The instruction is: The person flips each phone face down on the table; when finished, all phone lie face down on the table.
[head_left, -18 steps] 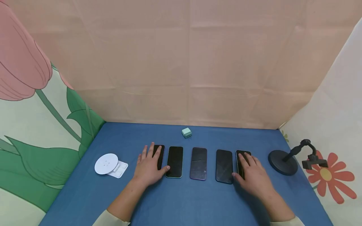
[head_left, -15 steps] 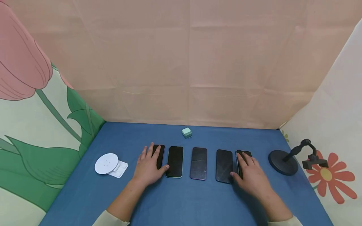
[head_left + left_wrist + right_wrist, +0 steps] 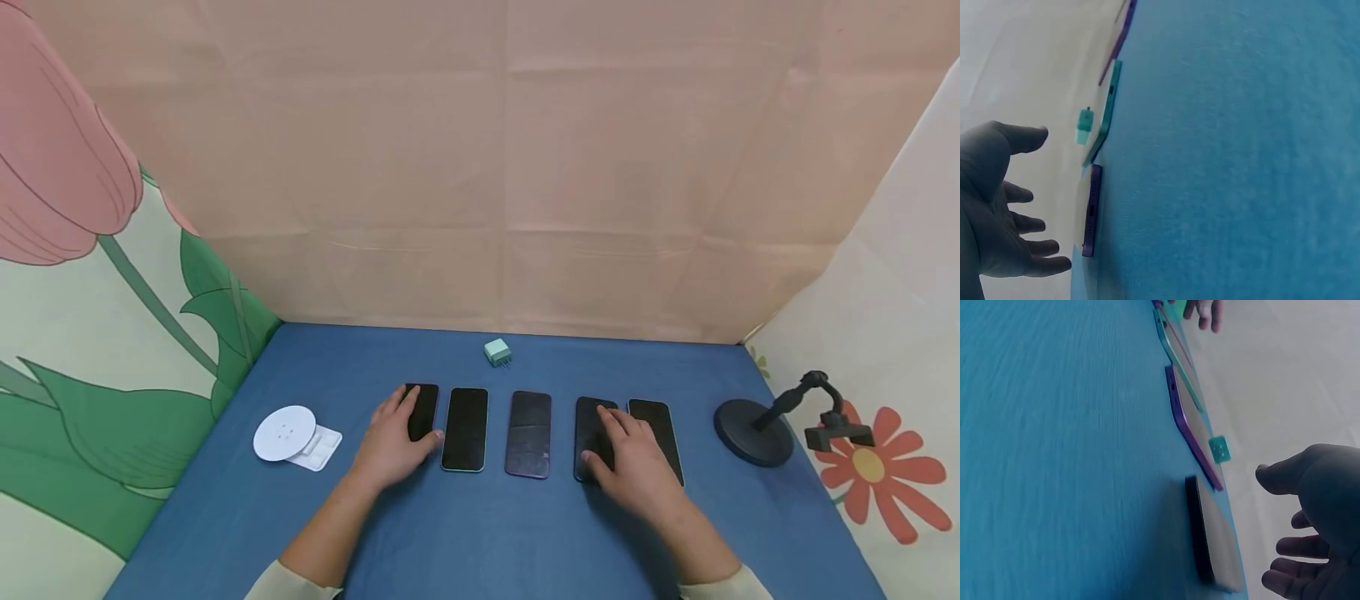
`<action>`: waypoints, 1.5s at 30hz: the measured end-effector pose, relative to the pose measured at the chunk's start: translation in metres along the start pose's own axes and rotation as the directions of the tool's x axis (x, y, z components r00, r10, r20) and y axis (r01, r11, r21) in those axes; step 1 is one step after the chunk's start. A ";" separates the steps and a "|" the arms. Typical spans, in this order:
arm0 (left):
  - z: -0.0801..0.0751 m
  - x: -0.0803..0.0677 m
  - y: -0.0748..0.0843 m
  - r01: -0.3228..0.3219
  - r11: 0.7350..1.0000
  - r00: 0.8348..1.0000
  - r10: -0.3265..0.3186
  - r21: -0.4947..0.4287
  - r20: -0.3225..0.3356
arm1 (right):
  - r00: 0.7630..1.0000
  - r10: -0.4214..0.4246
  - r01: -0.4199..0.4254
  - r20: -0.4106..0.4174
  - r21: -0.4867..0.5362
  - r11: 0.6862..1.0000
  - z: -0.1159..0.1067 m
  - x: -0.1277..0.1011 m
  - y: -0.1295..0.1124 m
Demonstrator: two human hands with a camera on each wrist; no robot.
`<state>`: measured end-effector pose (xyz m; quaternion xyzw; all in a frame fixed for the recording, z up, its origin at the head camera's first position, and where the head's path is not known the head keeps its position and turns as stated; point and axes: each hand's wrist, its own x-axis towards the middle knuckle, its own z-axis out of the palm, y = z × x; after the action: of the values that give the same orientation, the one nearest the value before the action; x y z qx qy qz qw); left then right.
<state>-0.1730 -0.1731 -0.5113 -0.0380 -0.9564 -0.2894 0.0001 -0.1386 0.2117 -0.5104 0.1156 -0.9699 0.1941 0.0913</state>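
Observation:
Several phones lie face up in a row on the blue cloth. My left hand [image 3: 390, 446] is over the leftmost phone [image 3: 423, 412], its fingers loosely bent and its thumb near the edge of the black phone [image 3: 465, 429] beside it. In the left wrist view that hand [image 3: 1004, 206] hovers near the phone's end [image 3: 1092, 209], gripping nothing. My right hand [image 3: 633, 462] hangs over the dark phone [image 3: 588, 437] second from the right, hiding part of it. The right wrist view has this hand [image 3: 1310, 525] with fingers spread apart near the phone [image 3: 1213, 537].
A purple-edged phone [image 3: 528, 435] lies mid-row and another phone [image 3: 658, 433] at the right end. A mint charger plug [image 3: 497, 352] sits behind them. At left are a white disc [image 3: 283, 432] and white card-like piece [image 3: 321, 450]; at right, a black stand [image 3: 752, 433].
My right hand has shifted left from the rightmost phone to the one beside it, uncovering the former. The left hand's fingers have drawn together slightly; its phone stays in place.

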 end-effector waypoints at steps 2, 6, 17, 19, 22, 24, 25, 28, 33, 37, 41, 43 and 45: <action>-0.002 0.001 0.000 0.016 0.999 1.000 -0.016 -0.034 0.008 | 1.000 -0.012 0.013 -0.016 0.017 1.000 0.004 0.002 -0.004; -0.004 0.001 0.000 0.027 0.997 1.000 -0.026 -0.066 0.008 | 0.999 -0.030 0.032 -0.035 0.046 0.998 0.011 0.007 -0.014; -0.005 0.003 -0.006 0.035 0.998 0.999 -0.035 -0.058 -0.013 | 0.998 -0.059 0.057 0.014 0.114 0.992 0.024 0.023 -0.054; -0.006 0.003 -0.007 0.042 0.997 0.999 -0.043 -0.061 -0.011 | 0.998 -0.063 0.058 0.030 0.136 0.989 0.025 0.025 -0.061; -0.008 0.002 -0.009 0.058 0.996 0.998 -0.059 -0.072 -0.008 | 0.996 -0.067 0.058 0.050 0.168 0.984 0.028 0.028 -0.070; -0.008 0.001 -0.011 0.066 0.995 0.998 -0.067 -0.073 -0.010 | 0.995 -0.076 0.064 0.059 0.191 0.980 0.030 0.030 -0.076; -0.008 0.001 -0.012 0.069 0.995 0.997 -0.070 -0.073 -0.013 | 0.995 -0.084 0.071 0.060 0.200 0.977 0.032 0.031 -0.079; -0.009 0.000 -0.015 0.078 0.994 0.997 -0.079 -0.072 -0.019 | 0.991 -0.121 0.105 0.058 0.224 0.969 0.039 0.035 -0.086; -0.009 0.000 -0.019 0.087 0.994 0.996 -0.088 -0.070 -0.012 | 0.982 -0.177 0.153 0.067 0.268 0.951 0.049 0.039 -0.100; -0.009 0.002 -0.021 0.100 0.992 0.995 -0.100 -0.073 -0.002 | 0.978 -0.173 0.126 0.119 0.327 0.937 0.055 0.044 -0.111; -0.009 0.002 -0.023 0.110 0.991 0.994 -0.110 -0.076 0.005 | 0.974 -0.169 0.098 0.153 0.387 0.917 0.059 0.051 -0.125; -0.010 0.002 -0.024 0.110 0.991 0.994 -0.110 -0.081 0.005 | 0.971 -0.181 0.102 0.157 0.414 0.905 0.061 0.054 -0.131; -0.012 0.002 -0.023 0.105 0.990 0.994 -0.105 -0.089 0.004 | 0.968 -0.195 0.109 0.160 0.434 0.894 0.063 0.056 -0.137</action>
<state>-0.1770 -0.1986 -0.5144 0.0125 -0.9432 -0.3315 -0.0167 -0.1652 0.0525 -0.5067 0.2271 -0.8970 0.3789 -0.0183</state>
